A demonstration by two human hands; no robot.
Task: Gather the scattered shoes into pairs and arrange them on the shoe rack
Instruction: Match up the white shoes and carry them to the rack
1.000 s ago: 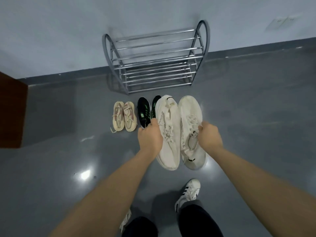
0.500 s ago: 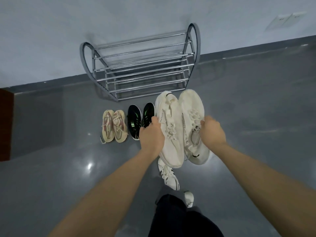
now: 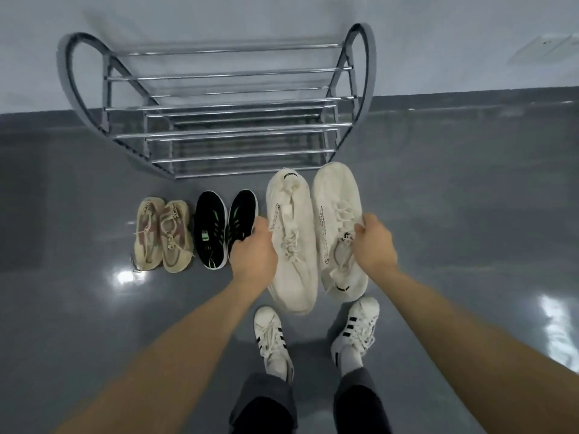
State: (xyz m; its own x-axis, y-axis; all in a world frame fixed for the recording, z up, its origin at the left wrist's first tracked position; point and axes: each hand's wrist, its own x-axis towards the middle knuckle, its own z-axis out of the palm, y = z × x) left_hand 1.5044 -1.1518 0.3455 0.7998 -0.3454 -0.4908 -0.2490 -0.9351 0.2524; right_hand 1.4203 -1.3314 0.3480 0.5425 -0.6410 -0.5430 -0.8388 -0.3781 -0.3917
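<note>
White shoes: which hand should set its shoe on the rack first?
Right, probably. The right hand holds its white shoe with the toe nearer the rack than the left hand's shoe.

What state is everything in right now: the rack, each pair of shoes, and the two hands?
Shoe rack: upright against the wall, no shoes on its bars.
Beige pair: side by side on the floor, untouched.
Black-and-green pair: side by side on the floor.
Left white shoe: gripped by the left hand, toe toward the rack.
Right white shoe: gripped by the right hand, toe toward the rack.
Striped sneakers: worn on the person's feet.
</note>
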